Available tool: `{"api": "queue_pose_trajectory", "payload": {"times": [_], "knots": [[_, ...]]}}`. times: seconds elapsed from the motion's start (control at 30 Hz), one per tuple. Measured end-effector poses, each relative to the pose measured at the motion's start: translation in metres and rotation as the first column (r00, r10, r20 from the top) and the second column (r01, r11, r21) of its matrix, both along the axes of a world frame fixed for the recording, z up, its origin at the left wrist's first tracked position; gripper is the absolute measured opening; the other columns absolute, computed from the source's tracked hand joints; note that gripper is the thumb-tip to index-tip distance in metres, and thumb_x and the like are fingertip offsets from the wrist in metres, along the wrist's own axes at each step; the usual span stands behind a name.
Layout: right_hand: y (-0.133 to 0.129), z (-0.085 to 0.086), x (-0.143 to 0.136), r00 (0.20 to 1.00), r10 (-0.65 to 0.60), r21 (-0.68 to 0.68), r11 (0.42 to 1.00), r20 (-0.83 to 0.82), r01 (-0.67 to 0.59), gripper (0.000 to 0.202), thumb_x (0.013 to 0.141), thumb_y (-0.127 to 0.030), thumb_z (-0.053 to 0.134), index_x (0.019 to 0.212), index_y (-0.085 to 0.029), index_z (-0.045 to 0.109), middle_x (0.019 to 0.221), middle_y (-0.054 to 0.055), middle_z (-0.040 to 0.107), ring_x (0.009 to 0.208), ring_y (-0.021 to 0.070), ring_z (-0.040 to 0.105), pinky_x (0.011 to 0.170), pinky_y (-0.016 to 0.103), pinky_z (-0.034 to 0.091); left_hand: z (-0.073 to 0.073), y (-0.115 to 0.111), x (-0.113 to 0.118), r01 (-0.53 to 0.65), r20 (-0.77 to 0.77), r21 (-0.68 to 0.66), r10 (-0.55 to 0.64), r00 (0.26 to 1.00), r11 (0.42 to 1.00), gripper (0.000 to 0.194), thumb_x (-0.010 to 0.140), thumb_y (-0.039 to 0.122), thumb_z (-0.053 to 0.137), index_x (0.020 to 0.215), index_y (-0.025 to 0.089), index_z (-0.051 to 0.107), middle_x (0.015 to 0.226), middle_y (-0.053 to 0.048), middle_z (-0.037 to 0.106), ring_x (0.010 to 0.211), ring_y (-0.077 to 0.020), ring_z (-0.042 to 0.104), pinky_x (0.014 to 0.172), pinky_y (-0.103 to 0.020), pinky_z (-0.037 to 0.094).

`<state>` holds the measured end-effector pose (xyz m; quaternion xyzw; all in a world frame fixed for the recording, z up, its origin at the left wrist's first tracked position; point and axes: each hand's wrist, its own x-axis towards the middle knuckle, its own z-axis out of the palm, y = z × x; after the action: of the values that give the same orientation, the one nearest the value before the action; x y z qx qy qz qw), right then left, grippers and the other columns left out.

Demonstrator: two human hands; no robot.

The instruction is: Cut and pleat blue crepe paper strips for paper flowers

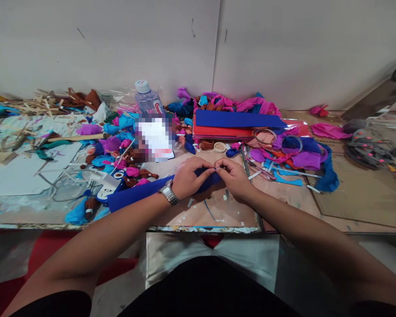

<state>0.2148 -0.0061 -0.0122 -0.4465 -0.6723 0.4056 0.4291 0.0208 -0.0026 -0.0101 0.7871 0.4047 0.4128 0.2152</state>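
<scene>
A long strip of dark blue material (135,193), fabric or crepe paper, runs from the left under my left wrist to my fingertips. My left hand (188,176), with a metal watch at the wrist, is closed and pinches the strip near its right end. Thumb against finger, my right hand (232,176) pinches the same end, and the fingertips of both hands meet there. Part of the strip is hidden behind my left hand. Just beyond my hands lies a phone-like object with a bright, blurred screen (156,136).
Behind stands a clear plastic bottle (148,99). Red and blue folded sheets (237,123) lie at the back, near a roll of tape (291,144). Crumpled coloured pieces (110,145) crowd the left. Wood sticks (42,105) and cardboard (366,189) flank the work area.
</scene>
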Motion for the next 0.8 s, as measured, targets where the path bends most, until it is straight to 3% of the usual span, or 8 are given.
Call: {"api": "queue_pose_trajectory", "payload": {"times": [0.37, 0.8], "knots": [[0.0015, -0.0034, 0.0046, 0.996, -0.048, 0.136, 0.99, 0.074, 0.038, 0.009, 0.092, -0.03, 0.066, 0.089, -0.022, 0.068, 0.087, 0.002, 0.067, 0.079, 0.0181, 0.059, 0.07, 0.031, 0.043, 0.0031, 0.0016, -0.0016, -0.026, 0.001, -0.028, 0.026, 1.0, 0.999, 0.018, 0.097, 0.037, 0.066, 0.096, 0.021, 0.075, 0.093, -0.003, 0.077, 0.087, -0.0177, 0.069, 0.083, -0.034, 0.053], [0.0021, 0.0028, 0.0049, 0.989, -0.027, 0.245, 0.969, 0.148, -0.01, 0.007, 0.092, -0.024, 0.059, 0.086, -0.022, 0.061, 0.085, 0.001, 0.062, 0.083, 0.0193, 0.058, 0.078, 0.033, 0.043, 0.0013, -0.0001, -0.0013, 0.025, -0.012, -0.064, -0.026, 1.0, 0.998, 0.021, 0.096, 0.039, 0.064, 0.098, 0.02, 0.073, 0.095, -0.005, 0.076, 0.089, -0.0188, 0.068, 0.085, -0.035, 0.053]]}}
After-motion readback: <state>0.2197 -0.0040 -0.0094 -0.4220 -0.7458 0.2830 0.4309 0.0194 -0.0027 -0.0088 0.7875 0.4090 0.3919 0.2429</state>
